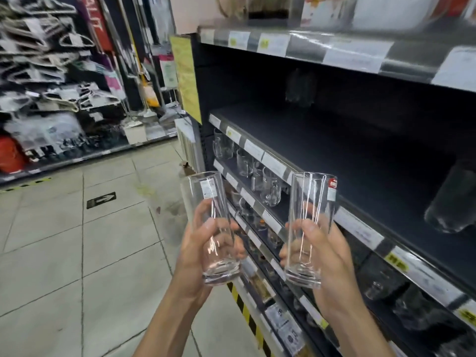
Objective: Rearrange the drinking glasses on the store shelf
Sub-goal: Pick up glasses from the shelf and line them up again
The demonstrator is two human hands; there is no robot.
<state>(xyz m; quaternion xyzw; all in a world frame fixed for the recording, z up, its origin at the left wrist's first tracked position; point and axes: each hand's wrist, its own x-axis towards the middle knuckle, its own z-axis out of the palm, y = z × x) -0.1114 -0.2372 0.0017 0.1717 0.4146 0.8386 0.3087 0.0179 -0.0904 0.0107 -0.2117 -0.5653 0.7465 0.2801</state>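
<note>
**Two glasses in hand, bare shelf beyond**

The left hand (203, 243) is curled round the lower half of the left glass (203, 191). The right hand (327, 253) wraps the right glass (311, 197) the same way. Both glasses are upright, apart, and out in front of the shelving. Held this low, either could tip or knock the other. Just beyond the right grip, the labelled shelf lip (273, 163) could catch a base. Past it, the dark shelf board (334, 140) offers wide bare room, with a shelved glass (453, 199) well right of that grip.

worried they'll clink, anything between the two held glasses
Nothing; in the head view the left glass and right glass stand apart, only shelved mugs behind the gap.
</note>
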